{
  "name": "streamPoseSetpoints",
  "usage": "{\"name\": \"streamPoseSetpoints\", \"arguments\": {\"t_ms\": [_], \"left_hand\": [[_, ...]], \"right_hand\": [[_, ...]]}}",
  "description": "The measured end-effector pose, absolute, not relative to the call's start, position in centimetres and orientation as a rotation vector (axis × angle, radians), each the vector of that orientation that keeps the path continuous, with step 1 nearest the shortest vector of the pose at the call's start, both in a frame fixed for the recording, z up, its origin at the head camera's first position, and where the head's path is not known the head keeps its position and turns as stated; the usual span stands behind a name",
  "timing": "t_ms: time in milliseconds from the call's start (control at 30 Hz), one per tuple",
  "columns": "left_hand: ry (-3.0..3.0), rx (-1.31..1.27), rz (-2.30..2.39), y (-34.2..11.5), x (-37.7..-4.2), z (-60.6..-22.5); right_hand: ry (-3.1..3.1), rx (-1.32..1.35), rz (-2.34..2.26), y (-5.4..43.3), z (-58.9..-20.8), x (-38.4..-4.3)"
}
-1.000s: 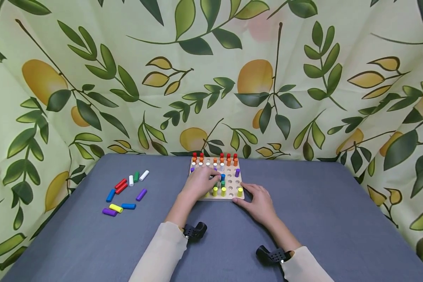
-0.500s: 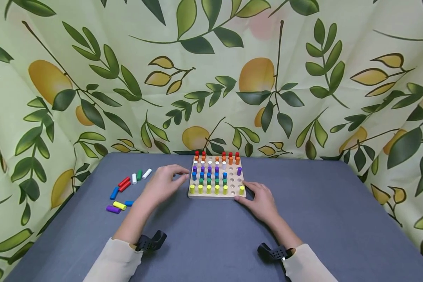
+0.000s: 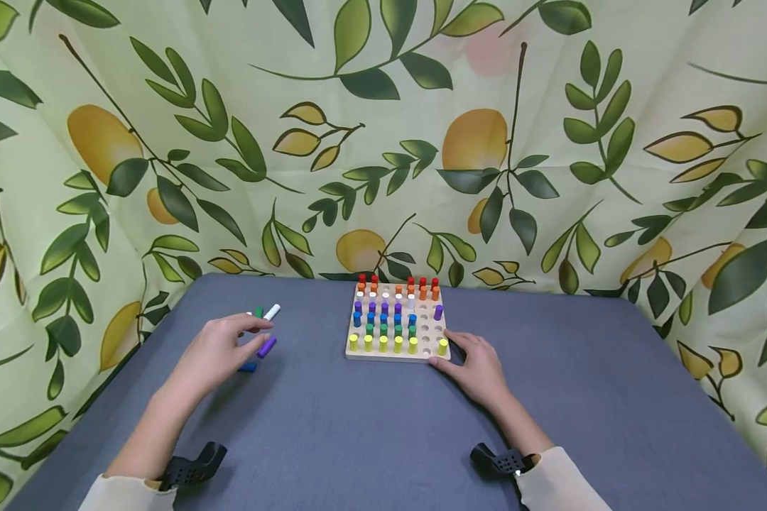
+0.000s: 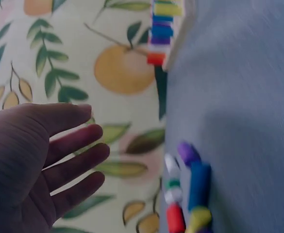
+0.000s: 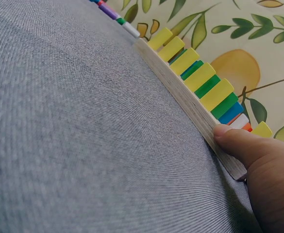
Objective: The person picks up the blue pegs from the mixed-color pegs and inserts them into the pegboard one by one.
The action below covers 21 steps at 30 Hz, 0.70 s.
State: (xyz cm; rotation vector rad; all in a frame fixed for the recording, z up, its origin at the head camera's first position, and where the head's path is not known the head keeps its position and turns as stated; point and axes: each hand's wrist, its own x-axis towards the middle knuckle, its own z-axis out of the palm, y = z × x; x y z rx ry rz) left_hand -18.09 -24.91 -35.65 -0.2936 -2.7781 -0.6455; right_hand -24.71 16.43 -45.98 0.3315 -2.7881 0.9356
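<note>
A wooden pegboard (image 3: 390, 358) with rows of coloured pegs lies on the table. My right hand (image 3: 476, 365) holds its near right corner, the thumb (image 5: 239, 143) pressed against the front edge in the right wrist view. Off to the left, my left hand (image 3: 211, 358) hovers over loose pegs with nothing in it; its fingers (image 4: 78, 162) are apart. Closest to its fingertips is a purple peg (image 3: 267, 346). A white peg (image 3: 272, 312), a green peg (image 3: 258, 311) and a blue peg (image 3: 248, 367) show around the hand, which hides others.
The left wrist view also shows a red peg (image 4: 175, 218) and a yellow peg (image 4: 199, 218) among the loose ones. A grey cloth (image 3: 358, 440) covers the table. Behind it hangs a leaf-patterned curtain (image 3: 383, 142).
My left hand has left the board and travelled left to above the loose pegs. The right hand keeps its hold on the board's corner. The head view has shifted slightly.
</note>
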Motion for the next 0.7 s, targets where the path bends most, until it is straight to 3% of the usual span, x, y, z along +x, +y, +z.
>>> {"name": "streamPoseSetpoints", "arguments": {"t_ms": [267, 700], "left_hand": [[-2.807, -0.207, -0.611, -28.5, -17.0, -36.7], [-2.877, -0.284, -0.631, -29.9, -17.8, -39.0]], "right_hand": [[-2.790, 0.334, 0.927, 16.4, -46.1, -24.8], [-2.794, 0.337, 0.918, 16.4, -46.1, -24.9]]}}
